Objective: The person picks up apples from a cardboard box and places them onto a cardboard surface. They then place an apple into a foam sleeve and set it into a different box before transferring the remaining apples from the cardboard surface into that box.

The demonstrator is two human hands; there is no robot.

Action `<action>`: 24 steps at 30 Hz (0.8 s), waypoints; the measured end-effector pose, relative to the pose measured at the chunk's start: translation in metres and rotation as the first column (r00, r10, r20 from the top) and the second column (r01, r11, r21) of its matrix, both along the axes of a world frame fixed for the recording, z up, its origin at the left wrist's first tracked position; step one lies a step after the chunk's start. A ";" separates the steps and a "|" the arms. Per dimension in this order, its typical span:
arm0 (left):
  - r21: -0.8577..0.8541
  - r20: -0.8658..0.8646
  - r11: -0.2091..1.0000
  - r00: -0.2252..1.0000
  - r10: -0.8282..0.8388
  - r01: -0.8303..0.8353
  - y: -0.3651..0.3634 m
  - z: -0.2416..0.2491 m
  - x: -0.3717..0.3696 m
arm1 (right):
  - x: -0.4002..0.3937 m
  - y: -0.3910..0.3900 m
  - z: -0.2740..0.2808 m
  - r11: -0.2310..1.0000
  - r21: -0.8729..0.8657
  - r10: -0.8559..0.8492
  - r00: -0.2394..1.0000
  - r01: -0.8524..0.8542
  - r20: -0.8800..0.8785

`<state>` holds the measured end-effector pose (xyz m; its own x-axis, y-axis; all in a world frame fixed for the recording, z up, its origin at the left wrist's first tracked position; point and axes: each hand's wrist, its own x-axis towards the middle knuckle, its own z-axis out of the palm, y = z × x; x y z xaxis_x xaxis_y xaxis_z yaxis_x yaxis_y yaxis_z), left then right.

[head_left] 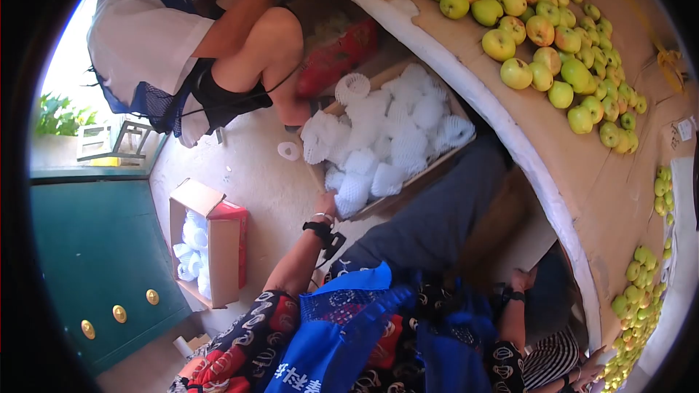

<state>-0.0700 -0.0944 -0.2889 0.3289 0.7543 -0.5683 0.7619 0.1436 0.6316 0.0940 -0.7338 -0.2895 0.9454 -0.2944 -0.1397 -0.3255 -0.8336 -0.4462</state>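
Note:
My left hand [325, 205], with a black strap at the wrist, is at the near left corner of a cardboard box [422, 177] full of white foam fruit nets [386, 127]. Its fingers are partly hidden and look closed on a foam net [352, 193] at the box's edge. Low on the right, my right hand [521, 279] is beside a light brown panel [518, 241], near the table's edge. Those fingers look curled, but what they hold, if anything, is hidden in shadow.
Many green-yellow apples [542, 33] lie on a cardboard-covered table [466, 36] with a padded rim. A person [156, 36] crouches beyond the box, near a red box [338, 58]. A smaller carton [227, 255] with foam nets stands left. Another person's hand [588, 370] shows lower right.

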 end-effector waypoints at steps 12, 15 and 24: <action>0.256 -0.292 0.960 0.956 -0.038 0.117 0.016 -0.002 -0.098 | -0.007 0.000 -0.006 0.992 -0.028 0.123 0.960 -0.120 0.253; 0.126 -0.153 0.987 0.985 -0.079 0.099 0.049 -0.068 -0.149 | -0.006 -0.019 -0.025 0.994 -0.042 0.110 0.975 -0.104 0.192; 0.328 -0.292 0.915 0.946 -0.139 0.235 0.018 0.022 -0.083 | -0.012 0.008 0.014 0.978 -0.202 0.080 0.992 -0.060 0.093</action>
